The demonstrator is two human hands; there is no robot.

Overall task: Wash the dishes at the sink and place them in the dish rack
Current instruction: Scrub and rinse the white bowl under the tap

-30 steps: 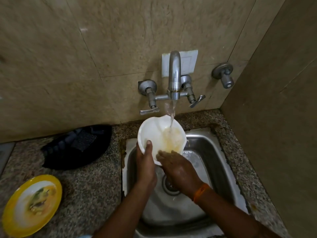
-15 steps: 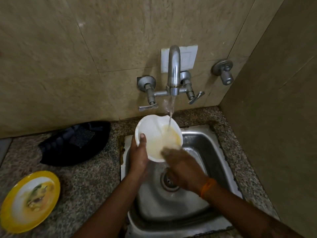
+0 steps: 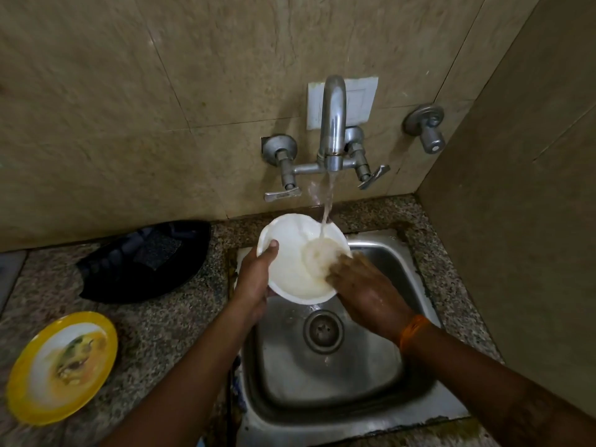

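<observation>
The left hand (image 3: pixel 254 279) grips the white bowl (image 3: pixel 290 256) by its rim, thumb hooked over the edge, holding it tilted above the steel sink (image 3: pixel 329 369). The right hand (image 3: pixel 364 291) has its fingers spread inside the bowl (blurred, so their exact lie is unclear), under the water running from the tap (image 3: pixel 333 124). On the granite desk (image 3: pixel 167 321) to the left sit a black tray (image 3: pixel 145 259) and, nearer, a yellow-rimmed plate (image 3: pixel 61 366) with food remains.
</observation>
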